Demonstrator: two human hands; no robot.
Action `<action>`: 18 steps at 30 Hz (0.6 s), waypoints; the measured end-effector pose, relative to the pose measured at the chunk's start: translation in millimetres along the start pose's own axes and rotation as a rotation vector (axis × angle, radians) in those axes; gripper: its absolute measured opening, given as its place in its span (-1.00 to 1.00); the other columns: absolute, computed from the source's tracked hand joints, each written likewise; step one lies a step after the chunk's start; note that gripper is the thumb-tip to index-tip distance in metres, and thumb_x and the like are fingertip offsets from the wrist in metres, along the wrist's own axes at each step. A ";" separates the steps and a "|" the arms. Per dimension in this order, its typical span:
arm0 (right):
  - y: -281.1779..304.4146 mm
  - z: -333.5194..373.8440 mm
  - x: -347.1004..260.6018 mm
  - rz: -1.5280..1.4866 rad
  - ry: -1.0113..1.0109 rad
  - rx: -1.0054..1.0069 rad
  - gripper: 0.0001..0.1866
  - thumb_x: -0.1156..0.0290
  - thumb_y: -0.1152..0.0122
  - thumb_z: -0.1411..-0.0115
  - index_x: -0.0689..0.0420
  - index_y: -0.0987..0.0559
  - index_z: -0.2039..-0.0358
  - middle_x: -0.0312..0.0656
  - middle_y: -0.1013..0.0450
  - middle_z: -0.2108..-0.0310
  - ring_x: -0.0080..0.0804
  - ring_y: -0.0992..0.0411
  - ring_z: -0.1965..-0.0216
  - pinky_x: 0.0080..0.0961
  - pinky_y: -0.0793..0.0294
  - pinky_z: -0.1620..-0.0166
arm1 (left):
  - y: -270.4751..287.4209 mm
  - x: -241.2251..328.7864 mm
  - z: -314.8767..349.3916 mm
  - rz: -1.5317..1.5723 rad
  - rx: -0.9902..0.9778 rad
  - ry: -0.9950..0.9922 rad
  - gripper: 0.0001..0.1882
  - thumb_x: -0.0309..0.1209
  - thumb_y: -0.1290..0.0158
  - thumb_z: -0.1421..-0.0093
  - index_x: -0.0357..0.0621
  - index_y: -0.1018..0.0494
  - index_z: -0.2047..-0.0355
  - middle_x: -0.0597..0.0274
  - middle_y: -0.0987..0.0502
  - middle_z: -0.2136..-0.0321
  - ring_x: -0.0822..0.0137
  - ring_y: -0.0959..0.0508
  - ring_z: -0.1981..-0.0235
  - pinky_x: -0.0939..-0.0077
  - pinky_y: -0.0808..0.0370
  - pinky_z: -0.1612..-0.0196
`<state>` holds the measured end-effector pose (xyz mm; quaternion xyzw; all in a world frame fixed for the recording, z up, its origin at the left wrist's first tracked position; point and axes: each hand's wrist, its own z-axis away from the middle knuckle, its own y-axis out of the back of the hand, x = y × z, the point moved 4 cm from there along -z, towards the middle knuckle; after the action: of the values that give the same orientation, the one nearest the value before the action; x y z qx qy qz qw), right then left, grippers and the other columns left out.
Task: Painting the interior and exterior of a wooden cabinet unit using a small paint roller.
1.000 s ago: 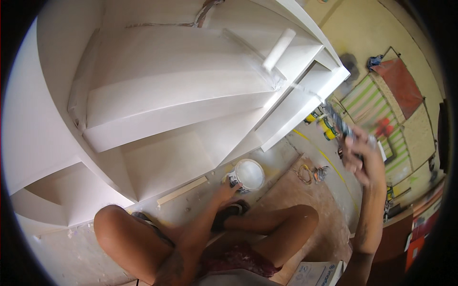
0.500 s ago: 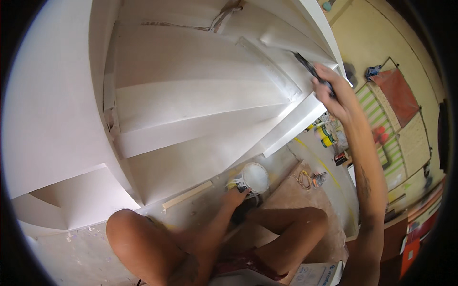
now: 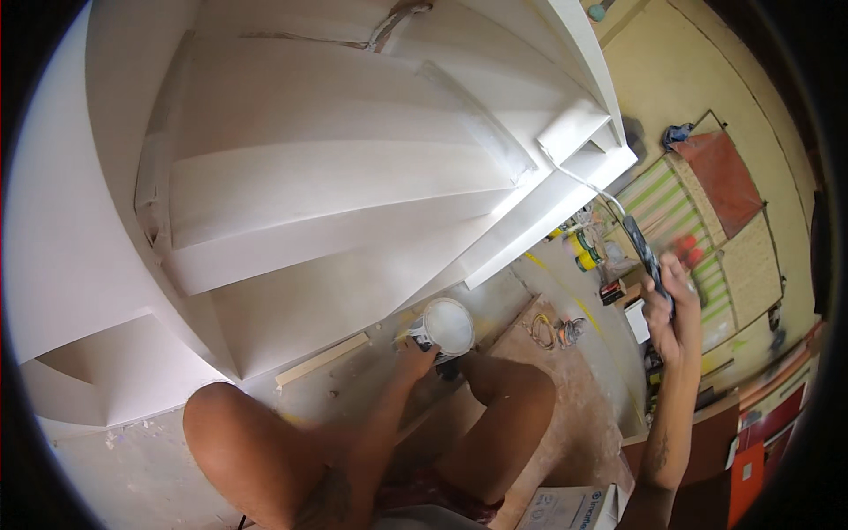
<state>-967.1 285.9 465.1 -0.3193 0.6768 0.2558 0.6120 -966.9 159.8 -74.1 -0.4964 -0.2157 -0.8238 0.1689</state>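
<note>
A paint roller [image 3: 572, 130] with a white sleeve lies against the white cabinet [image 3: 552, 208] near its right front corner. Its wire frame leads down to a dark handle, and my right hand [image 3: 669, 309] has its fingers wrapped round that handle. Low between my knees, my left hand [image 3: 419, 360] grips the side of a small bucket [image 3: 448, 326] of white paint. The bucket stays upright in front of the cabinet's base. Inside the cabinet, a taped strip [image 3: 477, 119] runs along the right part of the inner panel.
A wooden strip [image 3: 322, 359] lies on the floor by the cabinet. Coiled wire [image 3: 541, 331] rests on a brown board to the right. Yellow-green cans [image 3: 583, 252] stand beyond the cabinet corner, near a striped cloth [image 3: 658, 199]. A white box [image 3: 570, 508] sits beside my right thigh.
My right hand has drawn back, down and to the right, bringing the roller from deeper in the cabinet to its front right corner. My left hand still holds the bucket.
</note>
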 end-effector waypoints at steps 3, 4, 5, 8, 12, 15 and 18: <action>-1.3 13.7 0.1 -0.079 -0.002 0.070 -0.81 0.48 -0.07 -0.30 0.13 -0.37 0.08 -0.06 -0.36 0.36 -0.69 -0.19 0.61 -0.86 -0.20 0.60 | 8.2 5.6 10.3 0.004 0.009 0.038 0.14 0.24 -0.07 -0.05 -0.45 0.06 -0.32 -0.41 0.05 -0.31 -0.28 -0.16 -0.29 0.04 -0.21 -0.28; -8.3 7.1 2.6 -0.086 -0.003 0.053 -0.81 0.48 -0.06 -0.31 0.12 -0.37 0.08 -0.06 -0.36 0.35 -0.69 -0.19 0.60 -0.86 -0.20 0.60 | 10.5 7.0 12.9 0.006 0.021 0.037 0.14 0.24 -0.07 -0.05 -0.45 0.06 -0.32 -0.41 0.05 -0.31 -0.28 -0.16 -0.29 0.04 -0.21 -0.28; -19.4 -2.0 4.4 -0.115 -0.001 -0.015 -0.81 0.48 -0.06 -0.31 0.12 -0.37 0.08 -0.06 -0.36 0.35 -0.69 -0.20 0.60 -0.85 -0.19 0.60 | 10.8 8.6 14.6 0.017 0.026 0.026 0.14 0.25 -0.08 -0.04 -0.44 0.06 -0.32 -0.40 0.05 -0.31 -0.28 -0.16 -0.29 0.04 -0.21 -0.28; -47.0 -68.1 13.8 -0.040 -0.033 -0.004 -0.83 0.48 -0.07 -0.30 0.22 -0.36 0.14 -0.11 -0.36 0.36 -0.69 -0.25 0.57 -0.84 -0.29 0.57 | 8.4 6.9 13.3 0.046 0.052 0.011 0.16 0.28 -0.07 -0.03 -0.43 0.06 -0.33 -0.41 0.06 -0.32 -0.28 -0.15 -0.29 0.04 -0.20 -0.28; -112.2 -182.1 29.7 -0.259 -0.124 -0.058 -0.87 0.59 -0.03 -0.29 0.32 -0.33 0.18 -0.07 -0.28 0.33 -0.53 -0.28 0.51 -0.76 -0.39 0.53 | 0.9 -5.0 5.6 0.075 0.041 -0.001 0.20 0.33 -0.06 0.00 -0.39 0.07 -0.34 -0.42 0.07 -0.32 -0.27 -0.11 -0.32 0.05 -0.18 -0.30; -157.7 -251.7 37.3 -0.314 -0.113 -0.097 -0.80 0.57 -0.05 -0.31 0.37 -0.29 0.14 0.00 -0.27 0.32 -0.48 -0.28 0.46 -0.72 -0.41 0.53 | -0.3 -10.1 2.3 0.057 0.026 -0.004 0.22 0.36 -0.04 0.02 -0.37 0.08 -0.35 -0.44 0.07 -0.32 -0.28 -0.11 -0.32 0.06 -0.16 -0.31; -184.7 -295.2 36.1 -0.281 -0.102 -0.118 -0.87 0.61 0.00 -0.31 0.38 -0.30 0.19 -0.06 -0.22 0.34 -0.45 -0.26 0.46 -0.69 -0.38 0.53 | 1.8 -10.0 2.0 0.039 0.015 0.006 0.24 0.37 -0.05 0.04 -0.35 0.09 -0.36 -0.45 0.07 -0.32 -0.26 -0.12 -0.32 0.06 -0.15 -0.31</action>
<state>-1027.5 -58.8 473.1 -0.4329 0.5771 0.2229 0.6556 -960.1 159.9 -81.8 -0.4966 -0.2116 -0.8202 0.1895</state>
